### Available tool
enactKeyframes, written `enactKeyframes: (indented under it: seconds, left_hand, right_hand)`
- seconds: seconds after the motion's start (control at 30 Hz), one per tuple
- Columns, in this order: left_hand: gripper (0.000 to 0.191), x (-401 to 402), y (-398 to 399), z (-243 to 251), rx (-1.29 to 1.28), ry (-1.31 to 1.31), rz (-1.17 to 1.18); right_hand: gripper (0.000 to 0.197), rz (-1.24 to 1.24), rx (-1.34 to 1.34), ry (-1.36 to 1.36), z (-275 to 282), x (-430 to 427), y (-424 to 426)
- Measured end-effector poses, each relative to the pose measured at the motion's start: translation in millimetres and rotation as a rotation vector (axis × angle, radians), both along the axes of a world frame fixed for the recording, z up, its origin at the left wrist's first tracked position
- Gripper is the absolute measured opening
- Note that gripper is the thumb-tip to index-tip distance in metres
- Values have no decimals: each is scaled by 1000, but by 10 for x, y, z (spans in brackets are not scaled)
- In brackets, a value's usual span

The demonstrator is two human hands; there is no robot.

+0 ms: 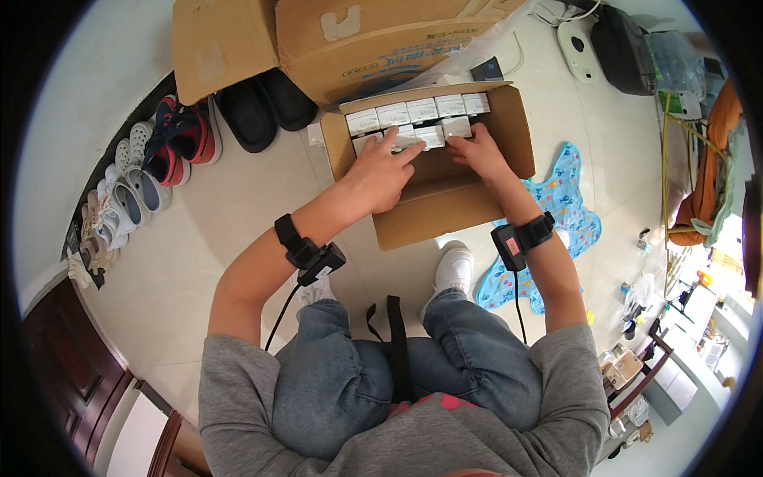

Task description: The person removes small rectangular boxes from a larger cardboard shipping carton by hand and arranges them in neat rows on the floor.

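An open cardboard box (pixel 438 223) stands on the floor before me, with small white cartons inside. One row of cartons (pixel 422 111) lines its far wall; a shorter, less even row lies nearer to me. My left hand (pixel 378 172) is over the nearer row, fingers spread, the fingertips at the cartons on its left and middle. My right hand (pixel 478 152) has its fingertips at the near edge of the white carton (pixel 456 127) at the right end of that row. Whether those fingers grip it cannot be told.
A larger cardboard box (pixel 381 42) stands just beyond. Black slides (pixel 245 113), red and navy sneakers (pixel 194 134) and other shoes line the wall on the left. A blue patterned mat (pixel 566 203) lies on the floor at the right, partly behind my right arm.
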State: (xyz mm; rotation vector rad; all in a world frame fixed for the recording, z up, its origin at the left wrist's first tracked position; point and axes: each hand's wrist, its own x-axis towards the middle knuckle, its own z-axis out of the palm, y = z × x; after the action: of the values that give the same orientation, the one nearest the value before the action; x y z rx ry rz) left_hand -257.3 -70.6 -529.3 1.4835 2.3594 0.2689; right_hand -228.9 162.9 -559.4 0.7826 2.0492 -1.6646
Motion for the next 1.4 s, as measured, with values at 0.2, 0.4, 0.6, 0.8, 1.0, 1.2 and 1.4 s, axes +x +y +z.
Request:
enactKeyframes:
  seconds: [0.2,0.4,0.6,0.8,1.0,1.2,1.4]
  left_hand:
    - [29,-3,-24,-45,-99,-25,-77]
    - [40,-19,-51,-46,-92,-45,-48]
    - [55,-5,-63,-58,-92,-31,-12]
    - [56,-20,-50,-14,-103,-74,-8]
    - [53,-21,-59,-26,-108,-74,-10]
    - [47,-26,-59,-11,-113,-59,-20]
    - [38,-17,-101,-32,-69,-106,-2]
  right_hand:
    - [42,33,-90,-18,-25,54,11]
    - [37,-18,-117,-309,140,58,-1]
    - [36,-60,-225,-101,53,87,-14]
    - [35,-13,-284,-204,99,92,-30]
    - [38,257,-187,-266,10,92,-57]
    - [43,911,539,106,-183,212,-161]
    - [44,1166,703,-109,48,41,-284]
